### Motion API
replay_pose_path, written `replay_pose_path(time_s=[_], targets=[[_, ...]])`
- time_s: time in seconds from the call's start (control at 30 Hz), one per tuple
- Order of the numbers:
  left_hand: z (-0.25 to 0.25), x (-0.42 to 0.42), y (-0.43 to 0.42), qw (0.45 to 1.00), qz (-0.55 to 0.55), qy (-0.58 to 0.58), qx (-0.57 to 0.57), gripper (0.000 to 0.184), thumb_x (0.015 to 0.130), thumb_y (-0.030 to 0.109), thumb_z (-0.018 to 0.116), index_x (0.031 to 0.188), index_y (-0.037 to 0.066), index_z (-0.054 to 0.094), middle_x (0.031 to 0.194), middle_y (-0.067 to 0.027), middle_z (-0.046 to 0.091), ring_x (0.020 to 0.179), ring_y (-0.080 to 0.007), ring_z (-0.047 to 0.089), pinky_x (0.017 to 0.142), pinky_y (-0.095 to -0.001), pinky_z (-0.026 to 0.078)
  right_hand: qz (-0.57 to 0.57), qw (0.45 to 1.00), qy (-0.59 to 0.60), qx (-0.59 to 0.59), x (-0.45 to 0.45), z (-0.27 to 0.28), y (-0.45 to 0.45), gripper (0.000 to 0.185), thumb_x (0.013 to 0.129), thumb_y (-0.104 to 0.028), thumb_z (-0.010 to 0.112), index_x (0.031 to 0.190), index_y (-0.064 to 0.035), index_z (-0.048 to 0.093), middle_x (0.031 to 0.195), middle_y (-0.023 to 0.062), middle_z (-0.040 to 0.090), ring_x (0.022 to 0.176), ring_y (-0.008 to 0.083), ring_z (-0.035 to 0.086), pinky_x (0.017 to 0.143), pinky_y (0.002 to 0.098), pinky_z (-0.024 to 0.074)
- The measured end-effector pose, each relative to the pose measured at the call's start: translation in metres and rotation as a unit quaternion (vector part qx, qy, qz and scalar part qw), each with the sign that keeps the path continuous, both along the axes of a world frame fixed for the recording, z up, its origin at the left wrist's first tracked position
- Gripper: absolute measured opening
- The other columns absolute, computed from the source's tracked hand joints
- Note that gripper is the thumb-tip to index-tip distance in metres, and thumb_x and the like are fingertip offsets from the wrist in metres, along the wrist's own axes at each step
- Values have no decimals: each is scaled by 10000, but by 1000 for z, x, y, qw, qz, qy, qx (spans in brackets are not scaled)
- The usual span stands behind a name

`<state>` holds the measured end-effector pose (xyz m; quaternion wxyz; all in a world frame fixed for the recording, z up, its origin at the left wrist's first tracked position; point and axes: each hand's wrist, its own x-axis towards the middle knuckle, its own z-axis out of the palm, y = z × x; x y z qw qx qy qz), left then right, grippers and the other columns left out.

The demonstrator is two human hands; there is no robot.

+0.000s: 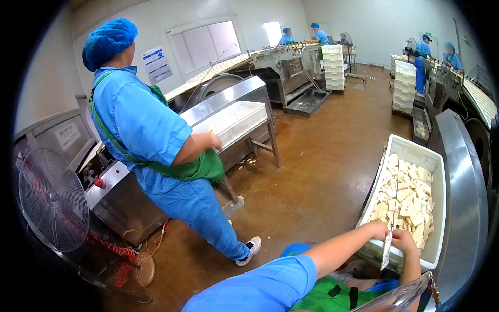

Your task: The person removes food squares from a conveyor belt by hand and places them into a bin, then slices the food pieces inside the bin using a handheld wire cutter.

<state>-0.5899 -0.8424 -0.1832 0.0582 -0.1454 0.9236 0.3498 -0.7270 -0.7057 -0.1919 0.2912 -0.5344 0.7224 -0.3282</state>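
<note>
My left hand (376,230) is closed at the upper end of a white wrapped handle (386,250). A long thin dark rod or blade (396,190) runs from it over the bin; its exact kind is unclear. My right hand (405,241) is closed beside the same handle, fingers against it. Both hands are above the near end of a white plastic bin (440,208). Pale, flat, cream-coloured pieces (408,200), many broken, fill much of the bin.
A co-worker (150,119) in blue with a green apron stands at left by another white bin (249,120). A floor fan (52,197) and red coiled cable are at far left. Metal machines (291,73), stacked white crates (332,67) and other people are farther back.
</note>
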Motion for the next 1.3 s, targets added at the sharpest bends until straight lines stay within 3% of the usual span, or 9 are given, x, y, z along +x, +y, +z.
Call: replay_pose_path(time_s=[0.3,0.4,0.5,0.53,0.7,0.9,0.97,1.13,1.3], targets=[[5,1,2,999,-9,-7,-38,253,669,281,680,868,128,712,865,-137,671,787,-287,641,733,-365,501,3,1000,15,9,9,11,2,94,728,-100,685,739,-14,648,611,26,596,563,79,505,545,262,431],[8,10,4,1000,11,0,-11,253,690,285,676,882,122,707,845,-129,673,770,-271,642,718,-365,498,17,999,-35,20,10,15,6,122,718,-122,693,759,-15,650,628,20,602,580,84,516,562,265,439],[11,5,4,1000,11,-5,-1,249,691,280,673,886,129,708,857,-125,674,779,-267,643,724,-365,499,5,999,27,38,-1,2,3,164,707,-147,701,793,-16,652,660,27,613,604,90,528,582,269,448],[7,3,3,1000,4,-6,-20,242,694,271,670,888,131,708,856,-123,675,779,-266,643,723,-366,499,14,999,-2,37,-11,-18,0,181,706,-155,702,808,-14,652,670,29,616,612,90,531,588,270,450],[9,8,4,999,14,21,-28,216,716,264,650,880,133,701,859,-119,674,789,-270,642,715,-368,497,26,996,-72,43,5,8,4,208,710,-160,701,843,-6,656,699,39,634,623,97,543,609,272,458],[6,4,4,999,25,7,-20,210,735,263,627,887,136,696,864,-115,671,807,-271,640,725,-367,493,1,999,-20,37,4,10,3,170,709,-137,705,816,-11,664,689,54,641,633,105,566,606,281,467],[5,5,3,999,25,14,-16,219,740,262,621,892,120,692,863,-124,669,803,-275,639,728,-367,492,11,997,74,33,8,17,3,161,703,-132,713,804,-18,664,683,50,637,624,107,564,602,278,466],[6,2,4,1000,6,10,-8,240,716,250,654,887,85,685,869,-147,666,816,-279,637,742,-367,491,-21,999,-30,19,7,9,6,133,701,-111,711,794,-27,667,686,53,646,618,111,577,604,273,473],[3,3,1,1000,-7,13,-18,253,681,253,699,889,109,696,876,-122,673,822,-279,637,745,-365,493,8,999,30,19,18,31,5,131,705,-104,701,813,-31,681,672,56,647,609,118,576,605,273,471]])
